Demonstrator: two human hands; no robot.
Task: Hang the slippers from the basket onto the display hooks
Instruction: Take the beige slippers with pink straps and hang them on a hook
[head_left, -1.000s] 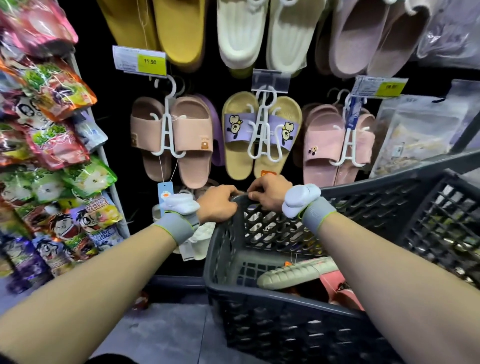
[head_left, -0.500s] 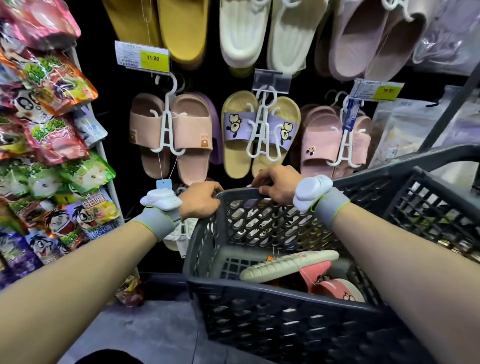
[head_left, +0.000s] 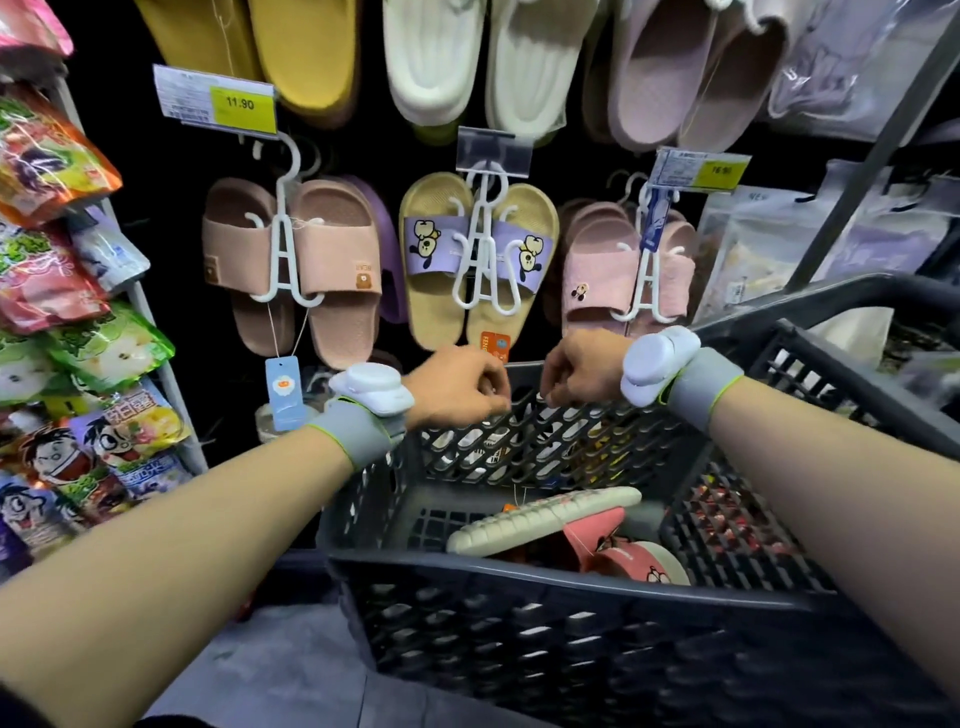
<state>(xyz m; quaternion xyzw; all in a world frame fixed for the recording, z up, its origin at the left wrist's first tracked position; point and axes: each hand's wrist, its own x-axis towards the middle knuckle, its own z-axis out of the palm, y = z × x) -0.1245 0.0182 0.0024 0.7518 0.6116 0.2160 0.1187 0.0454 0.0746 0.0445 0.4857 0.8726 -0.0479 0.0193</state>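
Both hands were curled over the far rim of the dark grey basket (head_left: 571, 566). Left hand (head_left: 457, 387) was at roughly 11 o'clock from the basket's centre, right hand (head_left: 582, 371) at about 12 o'clock, knuckles up, fingers wrapped down over the edge. The two fists were close but apart, each gripping the rim. Each wrist had a grey band with a white device on top.

Slippers were inside the basket: a pale ribbed sole (head_left: 540, 517) lay tilted across the middle, resting on a pink slipper (head_left: 597, 530); another pink one with a small cartoon print (head_left: 649, 564) sat at 4 o'clock from it. Couldn't tell how many pairs were underneath.

Display wall was beyond the basket at 12 o'clock. Middle row on white hangers: peach pair (head_left: 311, 265) at 10 o'clock, tan pair with purple cartoon straps (head_left: 480, 260) dead ahead, pink pair (head_left: 623, 270) at 1 o'clock. Top row, partly cut off: mustard, cream and mauve pairs. Yellow price tag reading 11.90 (head_left: 239, 104) was above the peach pair, a second yellow tag (head_left: 719, 174) above the pink pair, text blurred.

Snack packets (head_left: 57, 291) were racked at 9 o'clock. Clear-bagged goods (head_left: 748, 249) hung at 2 o'clock.
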